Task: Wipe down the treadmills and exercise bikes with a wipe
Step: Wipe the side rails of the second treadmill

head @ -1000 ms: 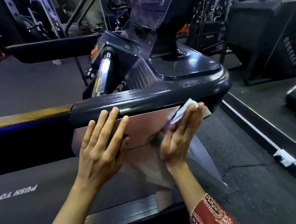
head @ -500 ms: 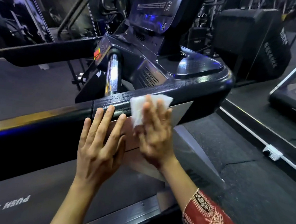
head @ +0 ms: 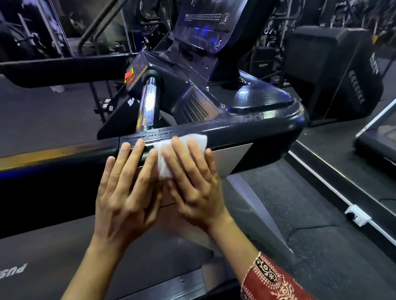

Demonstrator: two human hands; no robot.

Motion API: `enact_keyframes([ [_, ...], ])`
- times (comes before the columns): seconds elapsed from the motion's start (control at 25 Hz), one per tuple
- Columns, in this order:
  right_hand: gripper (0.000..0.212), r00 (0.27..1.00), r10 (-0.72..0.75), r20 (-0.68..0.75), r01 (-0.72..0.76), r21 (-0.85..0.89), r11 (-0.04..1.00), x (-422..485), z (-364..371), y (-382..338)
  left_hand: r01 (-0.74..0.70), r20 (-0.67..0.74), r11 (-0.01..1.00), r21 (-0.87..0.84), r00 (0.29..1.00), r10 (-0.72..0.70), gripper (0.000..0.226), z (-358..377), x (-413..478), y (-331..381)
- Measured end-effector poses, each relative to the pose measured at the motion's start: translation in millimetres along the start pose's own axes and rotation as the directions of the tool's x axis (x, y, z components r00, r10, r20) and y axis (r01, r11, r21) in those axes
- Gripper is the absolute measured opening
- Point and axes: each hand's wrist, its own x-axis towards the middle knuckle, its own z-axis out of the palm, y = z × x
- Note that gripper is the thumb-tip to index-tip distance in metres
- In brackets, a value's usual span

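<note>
White wipe [head: 193, 142]; black handrail [head: 251, 129]; silver panel [head: 231, 156]; red sleeve [head: 276, 291] with cream-and-black floral print; grey belt [head: 56, 245], white lettering.

Dim gym w/ bluish light; hot glare on chrome bar [head: 148, 106] of treadmill [head: 251, 129] (blown out), bg soft, edges bent by wide-angle.

We have one view — a wide-angle camera worn on the head, facing forward and tilted down. It sits close above the left hand [head: 123, 198] and right hand [head: 196, 193], which fill the lower middle of the frame. Ahead of them the treadmill [head: 251, 129] runs across, its console [head: 206, 19] rising to the top edge — straight lines bow near the borders.
</note>
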Motion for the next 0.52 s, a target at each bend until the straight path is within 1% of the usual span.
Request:
enact_keyframes([
  [0.04, 0.053, 0.998, -0.049, 0.027, 0.050, -0.034, 0.998, -18, 1, 9, 0.011, 0.000, 1.000, 0.000, 1.000, -0.011, 0.047, -2, -1, -1],
  [0.08, 0.056, 0.999, -0.026, 0.021, 0.028, -0.059, 0.998, -30, 0, 19, 0.021, -0.004, 1.000, 0.008, 1.000, -0.021, 0.048, -3, -3, -2],
  [0.12, 0.056, 0.997, 0.070, -0.015, -0.071, -0.060, 0.996, -34, -2, 25, 0.026, -0.008, 0.999, 0.019, 1.000, -0.025, 0.048, -5, -5, -4],
  [0.16, 0.055, 0.976, 0.206, -0.072, -0.209, -0.038, 0.977, -29, -2, 25, 0.025, -0.009, 0.999, 0.025, 1.000, -0.025, 0.048, -7, -7, -6],
  [0.2, 0.053, 0.935, 0.336, -0.115, -0.338, 0.005, 0.941, -18, -1, 20, 0.023, -0.007, 0.999, 0.027, 1.000, -0.023, 0.048, -8, -8, -8],
  [0.24, 0.052, 0.905, 0.403, -0.133, -0.401, 0.048, 0.915, -4, 1, 9, 0.022, -0.004, 0.999, 0.029, 1.000, -0.022, 0.048, -9, -10, -10],
  [0.28, 0.053, 0.916, 0.383, -0.121, -0.378, 0.064, 0.924, 7, 6, -6, 0.024, -0.001, 0.999, 0.033, 1.000, -0.024, 0.048, -11, -12, -13],
  [0.32, 0.054, 0.956, 0.282, -0.080, -0.278, 0.051, 0.959, 10, 12, -19, 0.026, 0.001, 0.999, 0.035, 1.000, -0.026, 0.048, -14, -14, -17],
  [0.36, 0.055, 0.989, 0.145, -0.027, -0.144, 0.024, 0.989, 4, 18, -27, 0.027, 0.002, 0.999, 0.036, 1.000, -0.027, 0.049, -16, -16, -21],
  [0.4, 0.055, 0.999, 0.031, 0.010, -0.031, -0.002, 1.000, -8, 21, -27, 0.027, 0.001, 0.999, 0.040, 1.000, -0.027, 0.049, -19, -19, -26],
  [0.44, 0.055, 0.999, -0.027, 0.031, 0.028, -0.032, 0.999, -22, 22, -21, 0.030, -0.001, 0.999, 0.045, 1.000, -0.030, 0.050, -21, -22, -31],
  [0.48, 0.056, 0.999, -0.021, 0.033, 0.022, -0.057, 0.998, -34, 21, -13, 0.036, -0.004, 0.998, 0.048, 0.999, -0.036, 0.050, -23, -25, -35],
  [0.52, 0.056, 0.998, 0.059, 0.022, -0.057, -0.057, 0.997, -40, 17, -7, 0.040, -0.010, 0.998, 0.048, 0.999, -0.040, 0.050, -25, -28, -39],
])
